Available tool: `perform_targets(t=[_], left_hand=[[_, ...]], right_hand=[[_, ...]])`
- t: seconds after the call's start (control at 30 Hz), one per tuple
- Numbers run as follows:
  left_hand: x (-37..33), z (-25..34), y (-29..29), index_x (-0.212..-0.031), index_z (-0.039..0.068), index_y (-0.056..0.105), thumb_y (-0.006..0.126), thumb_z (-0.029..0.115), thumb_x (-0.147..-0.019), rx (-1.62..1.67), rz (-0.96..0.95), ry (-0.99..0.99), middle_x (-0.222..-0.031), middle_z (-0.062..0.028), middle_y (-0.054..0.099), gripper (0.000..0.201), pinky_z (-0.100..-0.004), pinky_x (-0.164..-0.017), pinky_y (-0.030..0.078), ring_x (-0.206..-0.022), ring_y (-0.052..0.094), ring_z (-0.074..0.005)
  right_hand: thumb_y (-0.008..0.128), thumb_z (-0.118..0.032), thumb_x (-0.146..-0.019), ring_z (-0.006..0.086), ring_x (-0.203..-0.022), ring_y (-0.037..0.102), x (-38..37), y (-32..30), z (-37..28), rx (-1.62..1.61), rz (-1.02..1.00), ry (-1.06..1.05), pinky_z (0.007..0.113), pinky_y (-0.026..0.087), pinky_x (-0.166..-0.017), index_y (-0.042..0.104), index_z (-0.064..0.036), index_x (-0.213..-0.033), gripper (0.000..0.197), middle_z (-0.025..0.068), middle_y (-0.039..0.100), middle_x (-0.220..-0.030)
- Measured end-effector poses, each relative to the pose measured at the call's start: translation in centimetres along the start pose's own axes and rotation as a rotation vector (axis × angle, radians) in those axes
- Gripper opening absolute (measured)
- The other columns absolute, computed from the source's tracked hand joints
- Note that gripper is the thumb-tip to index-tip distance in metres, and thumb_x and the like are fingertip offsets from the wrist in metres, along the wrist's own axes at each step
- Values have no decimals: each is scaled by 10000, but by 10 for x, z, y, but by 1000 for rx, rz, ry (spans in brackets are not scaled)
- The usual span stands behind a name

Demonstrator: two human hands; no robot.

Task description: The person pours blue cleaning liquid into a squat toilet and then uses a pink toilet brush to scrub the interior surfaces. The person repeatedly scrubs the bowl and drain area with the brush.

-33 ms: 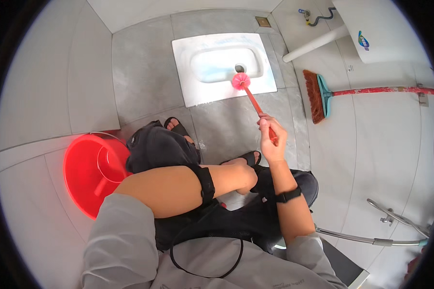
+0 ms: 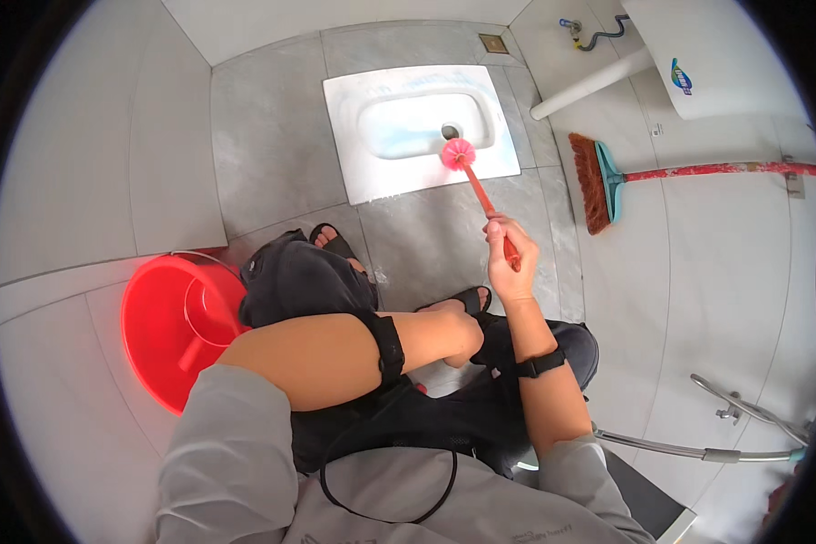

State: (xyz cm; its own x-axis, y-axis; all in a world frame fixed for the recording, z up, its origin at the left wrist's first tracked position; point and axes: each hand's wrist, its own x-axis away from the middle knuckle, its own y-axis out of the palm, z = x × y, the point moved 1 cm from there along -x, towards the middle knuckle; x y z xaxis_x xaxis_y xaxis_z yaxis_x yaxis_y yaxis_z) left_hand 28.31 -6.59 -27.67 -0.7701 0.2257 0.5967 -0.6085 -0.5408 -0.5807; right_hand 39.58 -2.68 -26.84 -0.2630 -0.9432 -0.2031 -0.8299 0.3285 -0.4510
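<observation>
My right hand point(image 2: 514, 258) is closed around the red handle of a toilet brush point(image 2: 480, 192). The brush slants away from me, and its round pink bristle head is over the near rim of a white squat toilet point(image 2: 354, 172), just short of the dark drain hole point(image 2: 451, 133). Whether the bristles touch the ceramic I cannot tell. My left forearm lies across my lap with a black strap around it. The left hand point(image 2: 458, 337) is bent down at the wrist by my knees, its fingers hidden.
A red bucket point(image 2: 140, 326) with a wire handle stands at my left; something red lies inside. On the right are a broom point(image 2: 598, 184) with brown bristles, a white pipe point(image 2: 594, 84) and a metal hose point(image 2: 662, 446). A square floor drain point(image 2: 493, 43) sits at the back.
The brush head has shifted slightly right and toward me. My right hand keeps its grip, and the left arm stays put.
</observation>
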Motion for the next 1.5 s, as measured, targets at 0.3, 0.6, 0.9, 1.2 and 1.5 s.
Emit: perform_targets(t=[0.3, 0.6, 0.9, 1.2, 1.5], left_hand=[[-3, -4, 2, -991, 84, 782, 690, 92, -713, 128, -12, -88, -1073, -55, 733, 293, -387, -901, 551, -1206, 579, -260], [20, 4, -15, -1079, 18, 744, 670, 119, -772, 137, -10, -27, -1353, -185, 558, 331, -400, -927, 547, -1191, 610, -289], [3, -2, -8, -1137, 40, 716, 637, 71, -784, 186, 9, -93, -1373, -124, 526, 363, -416, -928, 531, -1193, 608, -292], [-1, -8, -1, -1119, 36, 723, 641, 96, -830, 187, 8, -99, -1382, -99, 485, 306, -431, -906, 526, -1167, 615, -311], [10, -3, -6, -1142, 23, 691, 658, 117, -824, 185, 47, -72, -1455, -206, 438, 333, -426, -965, 503, -1206, 595, -318]], right_hand=[[591, -100, -982, 128, -743, 607, -10, -12, 5, 58, 81, 25, 275, 476, -705, 663, 43, -800, 242, 80, 688, -808], [569, -133, -1004, 168, -877, 618, -7, -32, -6, -158, 29, 182, 324, 460, -853, 606, 38, -766, 295, 70, 641, -804], [557, -96, -1002, 274, -1094, 642, 15, -14, 10, -11, -179, -61, 394, 442, -1002, 590, 26, -790, 247, 83, 680, -918], [619, -107, -972, 329, -1277, 549, 16, -14, 16, -50, -157, 31, 406, 411, -1051, 626, 13, -871, 157, 148, 683, -1140], [770, -278, -872, 268, -1313, 486, 31, -27, -21, -198, -613, 423, 375, 456, -1000, 472, -87, -1320, 571, 103, 530, -1299]])
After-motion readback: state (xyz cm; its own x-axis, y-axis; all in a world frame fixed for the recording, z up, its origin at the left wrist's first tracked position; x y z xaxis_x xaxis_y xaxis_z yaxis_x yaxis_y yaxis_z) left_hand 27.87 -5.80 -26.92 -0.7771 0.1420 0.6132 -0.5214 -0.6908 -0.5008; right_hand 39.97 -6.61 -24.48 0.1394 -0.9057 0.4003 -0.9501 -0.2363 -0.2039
